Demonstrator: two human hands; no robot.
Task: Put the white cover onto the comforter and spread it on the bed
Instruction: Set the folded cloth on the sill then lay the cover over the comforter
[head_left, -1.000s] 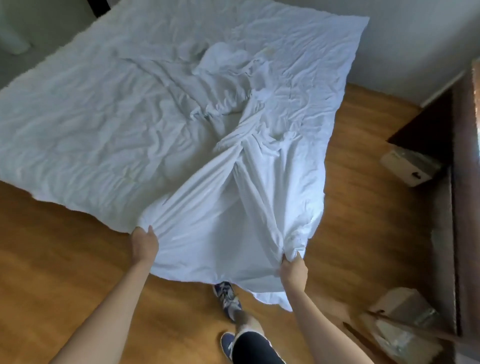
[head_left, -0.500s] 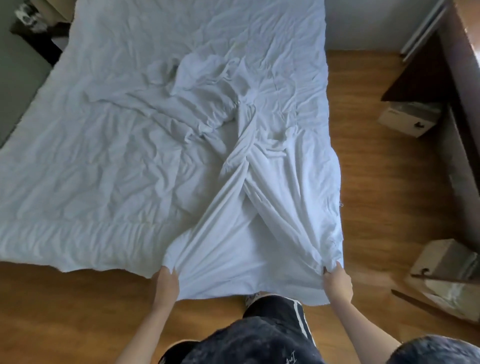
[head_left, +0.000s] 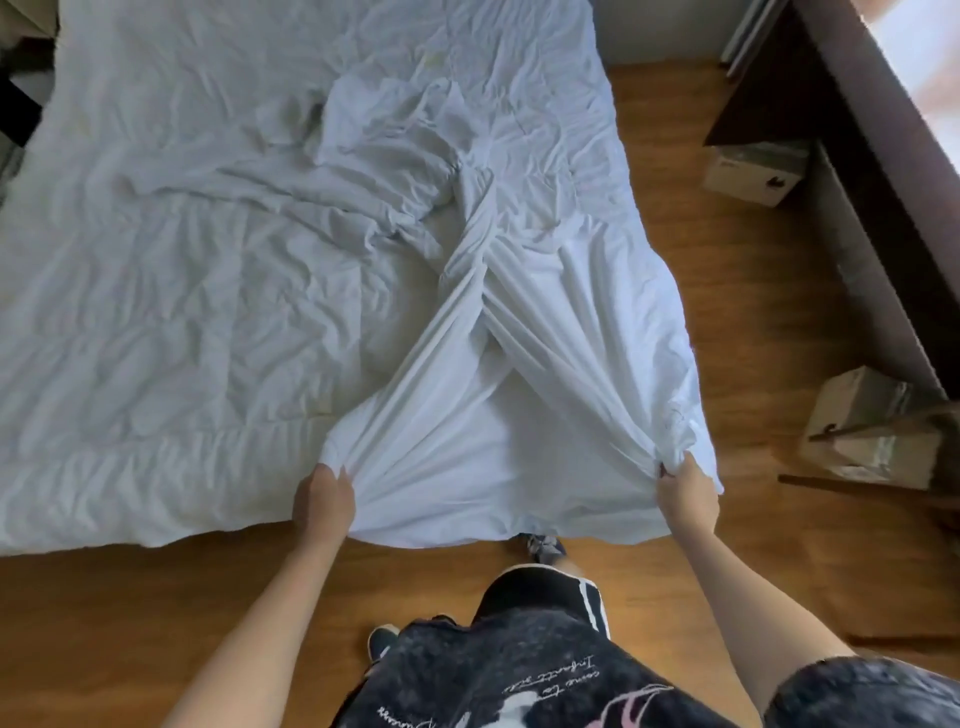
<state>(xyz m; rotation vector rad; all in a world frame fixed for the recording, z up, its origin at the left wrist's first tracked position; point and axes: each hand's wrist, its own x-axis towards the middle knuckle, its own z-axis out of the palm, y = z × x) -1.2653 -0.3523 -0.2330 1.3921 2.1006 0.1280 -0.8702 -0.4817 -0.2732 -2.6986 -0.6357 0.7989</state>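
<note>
- The comforter (head_left: 171, 312) is lying spread over most of the upper left and middle of the frame, quilted and wrinkled; it seems to be lying on the wooden floor (head_left: 104, 613), though I cannot tell this for sure, and no bed is showing clearly.
- The white cover (head_left: 519, 415) is lying on the right part of the comforter, from the crumpled heap in the upper middle down to the lower middle of the frame, where its near edge is hanging in front of the person.
- The left hand (head_left: 324, 501) is gripping the near edge of the cover in the lower middle, fingers curled into the bunched cloth.
- The right hand (head_left: 685, 491) is gripping the near right corner of the cover, fingers closed round a gathered fold, at the lower right of the cloth.
- The cloth between the two hands is looking taut, with two bands of folds crossing each other in the middle, so the cover is twisted there.
- In my judgement the task is standing at an early stage: the cover is covering only the right strip, and the wide left part of the comforter is showing bare.
- What is remaining, as I judge: untwisting the cover, drawing it over the whole comforter, then spreading all on the bed.
- Two cardboard boxes (head_left: 756, 169) are sitting on the floor at the right, beside dark furniture (head_left: 883, 156).
</note>
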